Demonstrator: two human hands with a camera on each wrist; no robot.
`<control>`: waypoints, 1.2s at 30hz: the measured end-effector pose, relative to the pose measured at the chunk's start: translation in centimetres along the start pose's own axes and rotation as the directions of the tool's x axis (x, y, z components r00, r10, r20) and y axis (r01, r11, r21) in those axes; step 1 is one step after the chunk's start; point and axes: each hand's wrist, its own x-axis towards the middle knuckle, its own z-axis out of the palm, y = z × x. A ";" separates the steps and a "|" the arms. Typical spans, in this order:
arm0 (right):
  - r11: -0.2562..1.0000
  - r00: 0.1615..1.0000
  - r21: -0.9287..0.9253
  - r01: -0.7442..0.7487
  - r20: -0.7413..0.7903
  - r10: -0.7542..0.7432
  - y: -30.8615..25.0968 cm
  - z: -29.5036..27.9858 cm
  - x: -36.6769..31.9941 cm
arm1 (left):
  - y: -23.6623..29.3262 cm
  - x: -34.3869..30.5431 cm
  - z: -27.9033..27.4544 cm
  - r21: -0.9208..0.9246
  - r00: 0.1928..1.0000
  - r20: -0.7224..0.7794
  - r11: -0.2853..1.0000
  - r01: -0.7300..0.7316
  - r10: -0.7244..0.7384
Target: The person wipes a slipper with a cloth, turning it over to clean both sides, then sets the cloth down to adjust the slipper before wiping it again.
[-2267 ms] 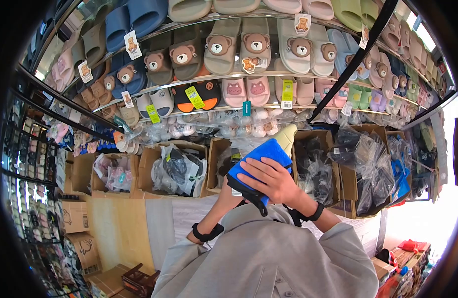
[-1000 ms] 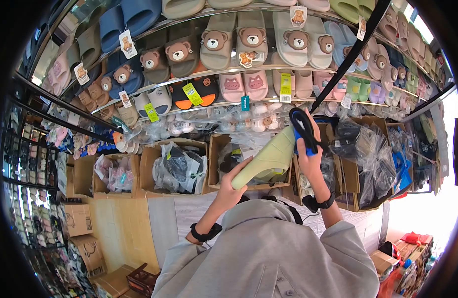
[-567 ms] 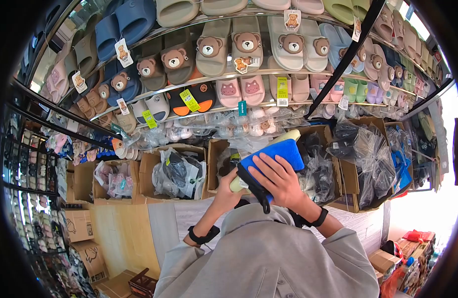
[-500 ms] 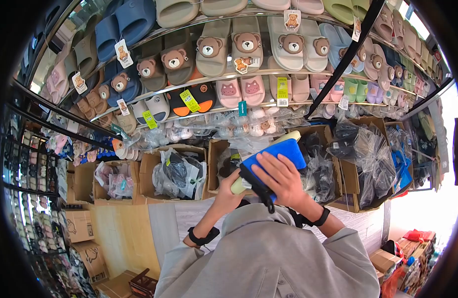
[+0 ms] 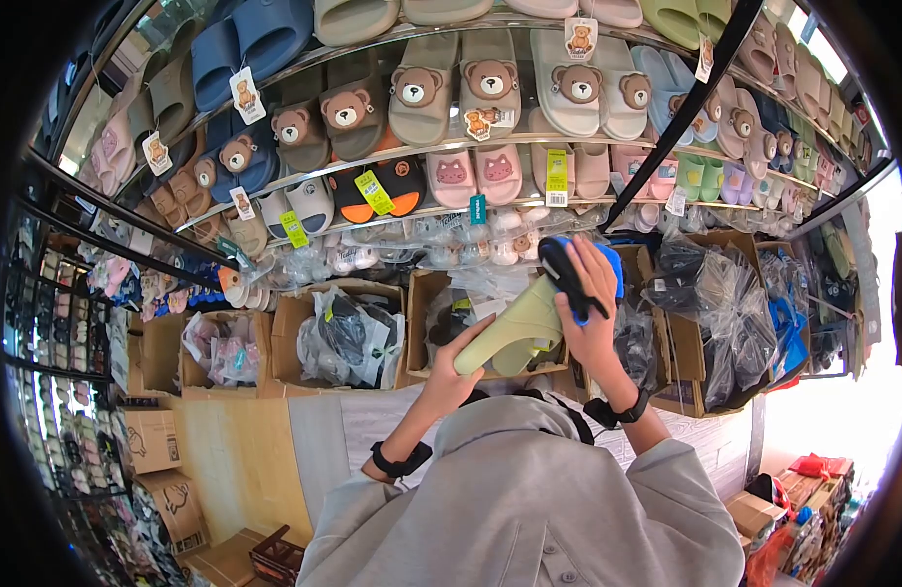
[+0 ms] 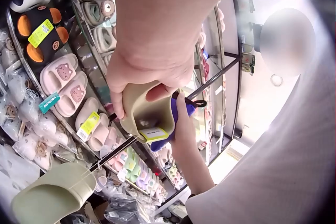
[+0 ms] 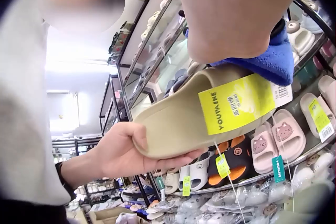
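My left hand (image 5: 449, 377) grips one end of a pale green slide slipper (image 5: 524, 313), which tilts up to the right. At its far end my right hand (image 5: 596, 298) holds a blue cloth pad (image 5: 617, 269) with a black strap (image 5: 561, 269), thumb over the strap. In the right wrist view the blue pad (image 7: 268, 66) lies right at the slipper's strap, where a yellow paper tag (image 7: 236, 103) hangs on a white string. The left wrist view shows a second pale green slipper (image 6: 58, 190) lower down, apart from both hands.
Shelves of slippers rise ahead, with bear-faced pairs (image 5: 490, 83) and pink cat-faced ones (image 5: 473, 176). Below stand open cardboard boxes (image 5: 285, 338) of bagged footwear, including black bundles in plastic (image 5: 725, 313). A dark wooden stool (image 5: 275, 556) is at lower left.
The right hand with the blue pad swung from the slipper's near face up to its far end, went back over that face, and now is at the far end again. The left hand keeps its grip.
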 end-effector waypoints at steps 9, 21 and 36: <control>0.899 0.847 0.002 0.439 0.334 -0.414 -5.7 0.4 -2.5 | -1.7 0.2 1.4 -0.017 0.995 -0.100 1.000 -0.006 0.004; 0.953 0.924 -0.058 0.299 0.269 -0.273 -0.7 -2.5 0.4 | -0.7 0.5 1.1 0.009 0.999 -0.047 1.000 -0.026 0.026; 0.960 0.920 -0.014 0.281 0.289 -0.265 -4.6 0.0 -1.8 | -1.9 0.0 1.6 -0.005 0.981 -0.187 0.998 0.056 -0.056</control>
